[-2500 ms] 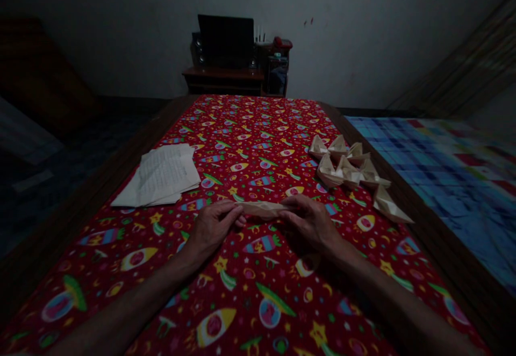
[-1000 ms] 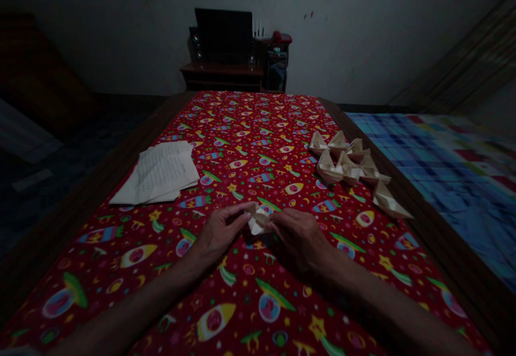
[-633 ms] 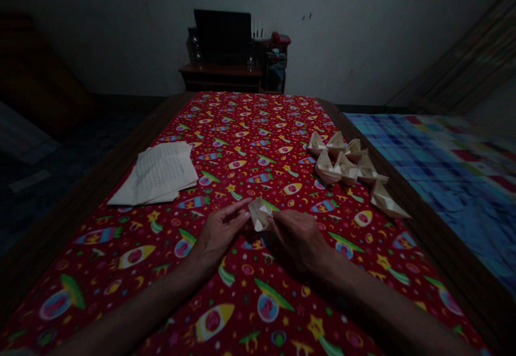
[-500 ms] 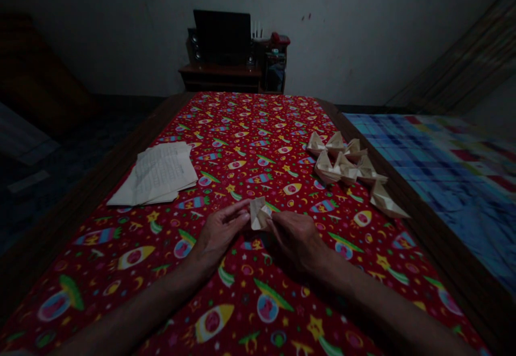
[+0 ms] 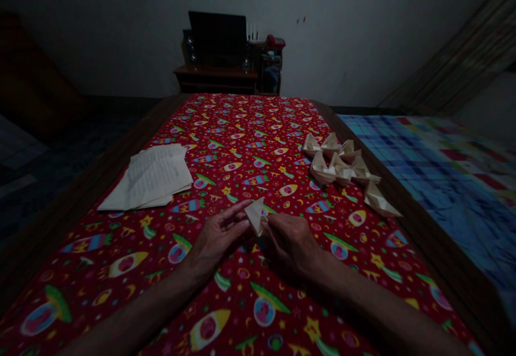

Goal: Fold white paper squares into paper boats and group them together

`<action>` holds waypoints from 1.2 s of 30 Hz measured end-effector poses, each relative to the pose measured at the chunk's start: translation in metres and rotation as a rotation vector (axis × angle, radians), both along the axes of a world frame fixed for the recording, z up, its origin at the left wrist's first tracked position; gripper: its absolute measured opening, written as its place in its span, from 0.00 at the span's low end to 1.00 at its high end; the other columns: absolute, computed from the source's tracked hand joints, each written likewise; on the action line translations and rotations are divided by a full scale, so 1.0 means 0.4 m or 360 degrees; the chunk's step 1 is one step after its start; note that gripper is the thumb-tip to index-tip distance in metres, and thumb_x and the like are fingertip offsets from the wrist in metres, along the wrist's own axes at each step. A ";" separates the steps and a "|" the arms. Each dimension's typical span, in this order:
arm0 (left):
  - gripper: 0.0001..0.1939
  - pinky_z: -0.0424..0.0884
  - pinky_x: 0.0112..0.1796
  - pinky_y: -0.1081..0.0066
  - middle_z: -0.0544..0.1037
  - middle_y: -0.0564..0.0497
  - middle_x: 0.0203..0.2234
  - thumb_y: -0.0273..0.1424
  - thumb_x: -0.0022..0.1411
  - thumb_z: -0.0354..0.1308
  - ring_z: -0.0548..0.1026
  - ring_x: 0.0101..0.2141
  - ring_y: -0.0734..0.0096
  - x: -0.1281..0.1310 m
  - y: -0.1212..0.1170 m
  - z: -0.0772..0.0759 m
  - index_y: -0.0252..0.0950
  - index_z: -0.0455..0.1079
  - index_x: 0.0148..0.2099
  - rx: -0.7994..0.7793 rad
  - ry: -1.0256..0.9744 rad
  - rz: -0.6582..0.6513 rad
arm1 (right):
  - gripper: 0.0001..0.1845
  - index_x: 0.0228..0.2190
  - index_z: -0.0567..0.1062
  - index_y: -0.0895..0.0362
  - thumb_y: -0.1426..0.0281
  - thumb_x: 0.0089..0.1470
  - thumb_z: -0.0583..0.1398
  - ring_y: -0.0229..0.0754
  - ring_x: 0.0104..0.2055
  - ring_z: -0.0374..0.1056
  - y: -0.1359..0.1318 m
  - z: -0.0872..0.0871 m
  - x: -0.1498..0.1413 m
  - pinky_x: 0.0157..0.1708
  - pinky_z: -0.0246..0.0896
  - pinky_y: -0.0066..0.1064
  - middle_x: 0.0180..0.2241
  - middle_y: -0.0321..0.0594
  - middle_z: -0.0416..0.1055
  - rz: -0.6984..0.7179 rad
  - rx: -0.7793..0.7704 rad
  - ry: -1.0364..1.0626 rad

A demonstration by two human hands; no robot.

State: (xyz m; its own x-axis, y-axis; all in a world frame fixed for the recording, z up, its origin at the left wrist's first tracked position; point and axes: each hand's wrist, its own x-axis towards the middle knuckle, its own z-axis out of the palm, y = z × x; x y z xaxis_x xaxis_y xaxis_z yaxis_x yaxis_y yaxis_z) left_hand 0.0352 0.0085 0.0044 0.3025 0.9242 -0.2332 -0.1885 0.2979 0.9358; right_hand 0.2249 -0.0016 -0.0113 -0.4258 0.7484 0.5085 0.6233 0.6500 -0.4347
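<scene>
"Holding anything, that right hand (image 5: 293, 237)?"

"Yes, its fingers are pinched on a small piece of folded paper (image 5: 255, 214), over the red cloth (image 5: 237, 291), between both hands."

"And the left hand (image 5: 217, 232)?"

"Thumb and forefinger stand apart at the paper's left edge; I can't tell if they touch it. A paper stack (image 5: 155, 176) lies farther left, folded paper shapes (image 5: 342, 172) to the right."

Paper (image 5: 255, 216) at fingers (image 5: 236, 231): cream. Cloth (image 5: 264, 262) beneath fingers: red, multicoloured rocket-and-star print. Folded shapes (image 5: 342, 171), right of fingers: beige.
</scene>
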 end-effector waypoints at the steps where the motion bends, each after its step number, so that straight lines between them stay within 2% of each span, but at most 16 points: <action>1: 0.33 0.72 0.44 0.71 0.77 0.46 0.43 0.37 0.51 0.65 0.76 0.43 0.62 -0.002 0.001 -0.002 0.36 0.63 0.58 0.0005 0.0016 -0.0001 | 0.11 0.25 0.63 0.56 0.72 0.59 0.49 0.33 0.20 0.55 -0.001 0.000 0.000 0.23 0.48 0.25 0.20 0.34 0.63 -0.0016 0.0021 -0.0014; 4: 0.36 0.73 0.41 0.73 0.78 0.48 0.42 0.37 0.48 0.67 0.76 0.42 0.63 -0.008 0.007 -0.017 0.39 0.61 0.60 0.0036 0.0064 0.0001 | 0.11 0.25 0.63 0.56 0.72 0.59 0.49 0.34 0.21 0.56 -0.001 0.001 -0.002 0.23 0.48 0.25 0.21 0.35 0.63 -0.0032 0.0093 -0.0081; 9: 0.35 0.74 0.38 0.76 0.79 0.49 0.41 0.37 0.48 0.67 0.77 0.39 0.66 -0.016 0.011 -0.039 0.41 0.63 0.58 0.0070 0.0205 0.0026 | 0.13 0.24 0.62 0.56 0.70 0.61 0.47 0.33 0.20 0.55 -0.002 0.008 -0.011 0.22 0.47 0.24 0.19 0.34 0.63 -0.0047 0.0176 -0.0069; 16: 0.36 0.74 0.34 0.78 0.79 0.49 0.37 0.38 0.45 0.68 0.78 0.35 0.67 -0.010 0.009 -0.024 0.38 0.65 0.57 -0.0029 0.0283 0.0149 | 0.13 0.23 0.62 0.57 0.72 0.60 0.49 0.32 0.19 0.54 -0.009 0.019 -0.017 0.22 0.48 0.24 0.19 0.33 0.62 -0.0021 0.0064 0.0044; 20: 0.34 0.75 0.35 0.73 0.80 0.46 0.35 0.39 0.42 0.69 0.78 0.36 0.61 -0.007 0.011 -0.015 0.35 0.69 0.53 -0.0031 0.0243 0.0106 | 0.11 0.29 0.67 0.58 0.72 0.61 0.49 0.33 0.24 0.60 -0.009 0.026 -0.014 0.25 0.54 0.23 0.24 0.37 0.67 0.0001 -0.0027 0.0078; 22: 0.34 0.76 0.36 0.71 0.80 0.45 0.36 0.39 0.42 0.70 0.78 0.36 0.59 -0.008 0.009 -0.013 0.35 0.71 0.52 -0.0022 0.0233 0.0092 | 0.09 0.35 0.70 0.59 0.70 0.60 0.51 0.36 0.30 0.64 -0.008 0.030 -0.013 0.29 0.58 0.25 0.30 0.42 0.70 -0.0053 0.0042 0.0066; 24: 0.33 0.75 0.37 0.71 0.80 0.46 0.38 0.38 0.43 0.69 0.78 0.36 0.60 -0.009 0.007 -0.015 0.36 0.71 0.52 -0.0015 0.0223 0.0068 | 0.10 0.39 0.71 0.58 0.69 0.59 0.53 0.38 0.33 0.64 -0.006 0.031 -0.011 0.30 0.59 0.28 0.34 0.44 0.70 -0.0145 0.0214 0.0038; 26: 0.31 0.75 0.38 0.72 0.80 0.47 0.39 0.38 0.45 0.68 0.78 0.37 0.61 -0.011 0.004 -0.020 0.38 0.70 0.53 -0.0010 0.0210 0.0043 | 0.10 0.41 0.71 0.57 0.68 0.59 0.53 0.37 0.29 0.63 -0.003 0.026 -0.011 0.26 0.57 0.26 0.31 0.41 0.70 -0.0165 0.0370 0.0029; 28: 0.31 0.75 0.38 0.73 0.80 0.47 0.40 0.38 0.46 0.67 0.78 0.37 0.62 -0.011 0.003 -0.023 0.38 0.69 0.53 -0.0009 0.0201 0.0034 | 0.11 0.41 0.71 0.57 0.68 0.61 0.51 0.35 0.25 0.60 0.000 0.018 -0.012 0.23 0.54 0.25 0.27 0.38 0.69 -0.0093 0.0411 0.0043; 32: 0.36 0.74 0.38 0.73 0.80 0.47 0.39 0.37 0.47 0.67 0.78 0.37 0.63 -0.005 0.002 -0.020 0.37 0.64 0.58 -0.0035 0.0148 0.0007 | 0.11 0.32 0.70 0.59 0.71 0.61 0.50 0.34 0.24 0.57 -0.001 0.008 -0.015 0.23 0.52 0.25 0.24 0.38 0.67 0.0052 0.0210 0.0059; 36: 0.42 0.74 0.39 0.73 0.80 0.46 0.39 0.36 0.49 0.66 0.78 0.37 0.64 -0.005 0.003 -0.020 0.38 0.54 0.63 -0.0020 0.0040 -0.0096 | 0.13 0.23 0.66 0.59 0.74 0.58 0.50 0.32 0.22 0.54 -0.008 0.029 -0.013 0.22 0.50 0.23 0.21 0.35 0.62 0.0131 -0.0203 0.0221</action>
State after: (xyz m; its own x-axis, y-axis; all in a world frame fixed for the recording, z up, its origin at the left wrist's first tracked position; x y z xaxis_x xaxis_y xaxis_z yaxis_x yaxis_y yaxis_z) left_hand 0.0333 0.0096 -0.0037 0.3516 0.9013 -0.2530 -0.1465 0.3199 0.9361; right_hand 0.2196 -0.0048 0.0004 -0.4208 0.7759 0.4699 0.4987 0.6306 -0.5947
